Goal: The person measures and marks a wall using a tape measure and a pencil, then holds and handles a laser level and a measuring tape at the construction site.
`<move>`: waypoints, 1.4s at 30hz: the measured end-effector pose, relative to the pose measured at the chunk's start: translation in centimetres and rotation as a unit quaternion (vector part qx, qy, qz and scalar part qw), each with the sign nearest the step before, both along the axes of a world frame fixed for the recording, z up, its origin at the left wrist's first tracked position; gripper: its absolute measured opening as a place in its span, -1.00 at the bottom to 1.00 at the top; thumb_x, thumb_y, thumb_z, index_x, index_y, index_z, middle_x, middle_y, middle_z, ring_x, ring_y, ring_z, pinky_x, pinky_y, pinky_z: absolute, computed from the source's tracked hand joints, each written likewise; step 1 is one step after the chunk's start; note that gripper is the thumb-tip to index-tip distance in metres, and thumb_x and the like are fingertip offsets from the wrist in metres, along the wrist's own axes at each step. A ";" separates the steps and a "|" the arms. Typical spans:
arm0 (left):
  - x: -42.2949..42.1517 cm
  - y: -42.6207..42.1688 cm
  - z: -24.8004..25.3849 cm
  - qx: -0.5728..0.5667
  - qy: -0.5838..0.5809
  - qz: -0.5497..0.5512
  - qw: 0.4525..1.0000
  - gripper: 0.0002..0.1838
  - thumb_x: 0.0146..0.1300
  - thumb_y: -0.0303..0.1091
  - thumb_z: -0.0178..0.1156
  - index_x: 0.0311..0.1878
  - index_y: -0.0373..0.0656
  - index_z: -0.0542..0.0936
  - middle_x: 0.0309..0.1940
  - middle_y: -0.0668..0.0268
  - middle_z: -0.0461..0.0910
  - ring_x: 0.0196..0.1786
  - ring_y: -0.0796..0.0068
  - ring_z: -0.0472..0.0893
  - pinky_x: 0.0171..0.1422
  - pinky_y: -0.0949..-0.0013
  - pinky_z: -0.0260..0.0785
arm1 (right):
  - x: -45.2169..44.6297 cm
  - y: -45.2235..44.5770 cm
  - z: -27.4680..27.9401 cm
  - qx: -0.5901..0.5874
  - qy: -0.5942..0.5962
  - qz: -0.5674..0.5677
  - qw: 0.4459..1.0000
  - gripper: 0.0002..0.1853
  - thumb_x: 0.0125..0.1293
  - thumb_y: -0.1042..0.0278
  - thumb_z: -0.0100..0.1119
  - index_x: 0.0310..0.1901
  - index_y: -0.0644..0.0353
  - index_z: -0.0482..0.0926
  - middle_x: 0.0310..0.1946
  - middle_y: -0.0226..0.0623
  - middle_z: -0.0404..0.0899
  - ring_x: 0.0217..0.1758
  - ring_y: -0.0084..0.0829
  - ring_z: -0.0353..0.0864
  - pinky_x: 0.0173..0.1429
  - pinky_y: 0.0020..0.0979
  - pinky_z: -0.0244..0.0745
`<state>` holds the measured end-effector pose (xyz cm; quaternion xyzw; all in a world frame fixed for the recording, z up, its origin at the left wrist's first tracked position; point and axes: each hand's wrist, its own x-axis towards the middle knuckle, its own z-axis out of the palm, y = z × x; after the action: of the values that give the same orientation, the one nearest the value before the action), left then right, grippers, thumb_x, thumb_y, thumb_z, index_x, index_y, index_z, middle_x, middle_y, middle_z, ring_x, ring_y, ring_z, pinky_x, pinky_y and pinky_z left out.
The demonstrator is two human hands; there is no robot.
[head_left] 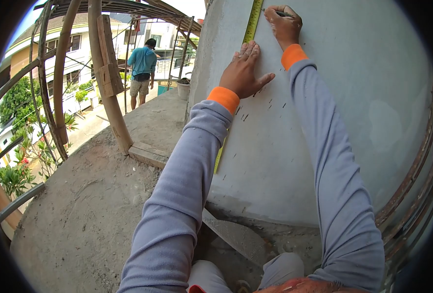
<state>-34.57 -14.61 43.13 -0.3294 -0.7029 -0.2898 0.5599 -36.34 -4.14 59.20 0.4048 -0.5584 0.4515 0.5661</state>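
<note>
A yellow tape measure blade runs lengthwise along the grey plastered wall. My left hand lies flat over it, fingers stretched out and thumb spread, pressing it against the surface. Below that wrist, the lower part of the blade shows again past the sleeve. My right hand is closed around a dark pencil, just right of the blade's upper stretch. Its tip is close to the wall; contact is hard to make out. Short dark marks dot the plaster below my left hand.
Wooden scaffold poles rise on the left, above a rough concrete ledge. A person in a blue shirt stands farther off, near a pot. Rusty metal bars curve along the right. A perforated metal strip lies below.
</note>
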 end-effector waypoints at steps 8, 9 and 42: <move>0.1 0.0 0.0 0.003 -0.001 0.009 1.000 -0.19 0.26 0.15 0.04 0.37 -0.30 0.18 0.41 0.01 0.10 0.48 0.10 0.04 0.51 0.15 -0.05 | 1.0 0.0 -0.5 -0.009 -0.016 0.058 0.998 -0.89 0.02 0.46 0.25 -0.43 0.31 0.59 -0.60 -0.35 0.59 -0.57 -0.59 0.53 -0.44 -0.57 0.47; -0.1 0.1 0.0 0.007 -0.002 0.020 1.000 -0.32 0.33 0.02 0.00 0.37 -0.26 0.21 0.41 0.05 0.13 0.47 0.13 0.07 0.51 0.17 -0.02 | 1.5 0.1 -0.8 -0.032 -0.024 0.108 0.993 -0.87 0.05 0.47 0.27 -0.38 0.33 0.57 -0.59 -0.32 0.59 -0.57 -0.58 0.55 -0.42 -0.56 0.51; 20.0 -10.0 -12.6 0.418 -0.320 -0.026 0.850 -0.83 0.31 -0.34 0.19 -0.24 -0.21 0.44 -0.58 0.50 0.39 -0.53 0.78 0.32 -0.45 0.62 0.19 | 2.6 2.2 1.2 0.203 0.119 -0.147 0.961 -0.91 0.15 0.52 0.26 -0.29 0.26 0.59 -0.46 -0.30 0.58 -0.50 -0.45 0.56 -0.45 -0.50 0.48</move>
<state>-14.59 -24.63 30.51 0.0284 -0.6472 -0.6599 0.3807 -33.76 -1.95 60.37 0.4755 -0.6205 0.1885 0.5944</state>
